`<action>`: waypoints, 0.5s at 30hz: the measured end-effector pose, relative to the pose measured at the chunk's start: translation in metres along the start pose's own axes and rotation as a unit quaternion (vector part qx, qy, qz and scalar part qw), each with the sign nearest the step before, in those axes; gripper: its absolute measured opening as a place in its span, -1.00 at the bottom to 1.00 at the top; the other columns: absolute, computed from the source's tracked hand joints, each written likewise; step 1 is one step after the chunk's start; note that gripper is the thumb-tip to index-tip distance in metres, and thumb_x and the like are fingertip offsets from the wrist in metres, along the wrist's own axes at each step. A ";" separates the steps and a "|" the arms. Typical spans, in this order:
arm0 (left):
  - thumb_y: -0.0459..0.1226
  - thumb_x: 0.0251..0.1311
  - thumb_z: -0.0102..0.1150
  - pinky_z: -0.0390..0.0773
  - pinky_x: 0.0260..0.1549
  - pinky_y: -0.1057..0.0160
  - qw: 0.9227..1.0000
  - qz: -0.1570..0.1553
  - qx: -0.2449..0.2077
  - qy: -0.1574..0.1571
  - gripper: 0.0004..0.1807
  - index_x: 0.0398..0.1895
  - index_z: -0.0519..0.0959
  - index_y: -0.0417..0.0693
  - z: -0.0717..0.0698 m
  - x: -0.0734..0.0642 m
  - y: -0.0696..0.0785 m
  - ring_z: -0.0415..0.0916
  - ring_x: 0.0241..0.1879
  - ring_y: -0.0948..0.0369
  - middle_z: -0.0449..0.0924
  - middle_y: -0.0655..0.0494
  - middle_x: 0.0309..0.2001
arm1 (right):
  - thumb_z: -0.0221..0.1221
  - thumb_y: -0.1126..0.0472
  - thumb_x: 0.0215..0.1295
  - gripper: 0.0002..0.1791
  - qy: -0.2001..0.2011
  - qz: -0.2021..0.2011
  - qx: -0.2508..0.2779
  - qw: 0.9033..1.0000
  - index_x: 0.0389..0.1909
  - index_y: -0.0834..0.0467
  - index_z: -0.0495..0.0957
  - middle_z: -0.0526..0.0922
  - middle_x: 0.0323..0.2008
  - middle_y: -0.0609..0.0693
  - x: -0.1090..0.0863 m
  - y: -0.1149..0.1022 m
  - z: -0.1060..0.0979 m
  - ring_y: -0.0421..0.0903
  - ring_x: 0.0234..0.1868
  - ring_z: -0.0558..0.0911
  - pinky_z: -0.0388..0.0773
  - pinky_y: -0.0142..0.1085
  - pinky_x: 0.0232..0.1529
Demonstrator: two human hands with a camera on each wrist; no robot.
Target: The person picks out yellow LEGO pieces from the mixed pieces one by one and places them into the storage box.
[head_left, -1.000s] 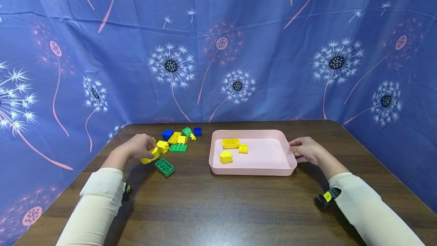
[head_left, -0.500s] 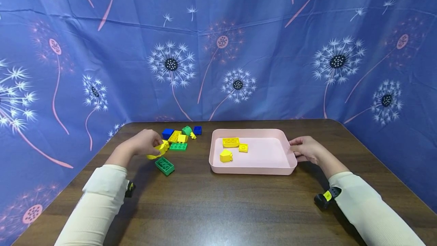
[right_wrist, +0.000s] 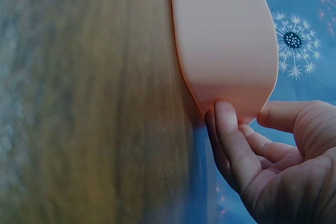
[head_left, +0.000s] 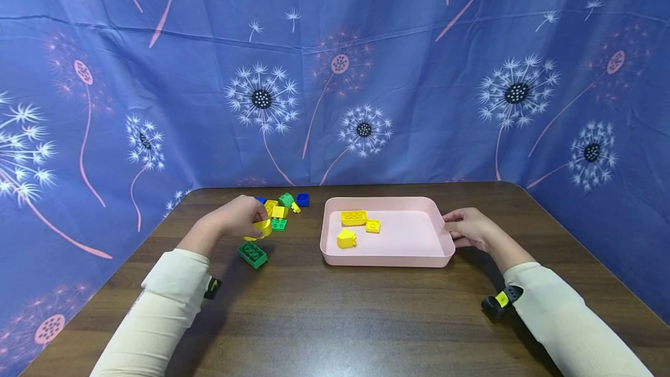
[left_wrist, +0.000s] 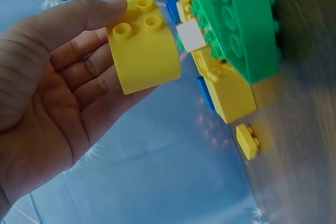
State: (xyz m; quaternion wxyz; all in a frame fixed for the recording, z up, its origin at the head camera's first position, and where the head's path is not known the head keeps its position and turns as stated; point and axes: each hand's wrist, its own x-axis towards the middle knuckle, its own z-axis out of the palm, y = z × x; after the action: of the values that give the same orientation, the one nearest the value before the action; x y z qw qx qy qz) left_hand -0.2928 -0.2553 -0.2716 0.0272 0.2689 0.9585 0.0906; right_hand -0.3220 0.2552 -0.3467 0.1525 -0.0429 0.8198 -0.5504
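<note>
A yellow curved toy brick (left_wrist: 144, 59) with studs on top sits between the thumb and fingers of my left hand (head_left: 235, 216), which pinches it just over the green studded brick (head_left: 253, 254). In the left wrist view the thumb (left_wrist: 100, 13) presses its studded end. Several green, blue and yellow bricks lie just beyond the hand, partly hidden by it. At the right end of a pink tray (head_left: 387, 261), my right hand (head_left: 471, 230) touches the outer wall with fairly straight fingers, its thumb at the rim. Nothing shows within its grasp.
Inside the tray are a long yellow brick (head_left: 353, 217), a small yellow brick (head_left: 373, 226) and a yellow angled brick (head_left: 346, 238). A blue brick (head_left: 303, 199) lies at the back of the loose group. The wooden table (head_left: 335, 319) meets a blue patterned curtain (head_left: 419, 150).
My left hand has moved right and slightly away with the yellow curved brick, leaving the left end of the group. The yellow angled brick beside it is now hidden. The right hand stays at the tray.
</note>
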 end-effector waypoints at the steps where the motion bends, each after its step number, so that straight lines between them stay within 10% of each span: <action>1: -0.39 -0.04 0.40 0.42 -0.43 0.24 1.000 0.002 -0.001 0.001 -0.88 -0.46 0.62 -0.12 0.000 0.001 0.002 0.32 -0.48 0.24 0.48 0.16 -0.52 | 0.05 0.37 0.38 -0.46 0.001 0.000 0.000 1.000 0.24 0.61 0.18 0.57 -0.06 0.32 0.000 0.000 0.000 -0.07 -0.23 0.67 0.64 -0.06 -0.15; 15: -0.39 -0.05 0.38 0.48 -0.41 0.26 1.000 0.021 -0.015 0.009 -0.88 -0.46 0.61 -0.06 0.003 0.012 0.027 0.38 -0.48 0.25 0.51 0.22 -0.52 | 0.04 0.38 0.38 -0.47 0.001 0.000 0.002 1.000 0.25 0.61 0.17 0.57 -0.06 0.32 -0.001 -0.001 0.000 -0.07 -0.22 0.67 0.64 -0.06 -0.15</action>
State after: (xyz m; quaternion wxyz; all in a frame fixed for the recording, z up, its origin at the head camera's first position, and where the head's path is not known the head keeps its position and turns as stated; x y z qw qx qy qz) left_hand -0.2887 -0.2258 -0.2696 0.0210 0.2874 0.9515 0.1075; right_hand -0.3213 0.2547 -0.3457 0.1518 -0.0418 0.8187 -0.5522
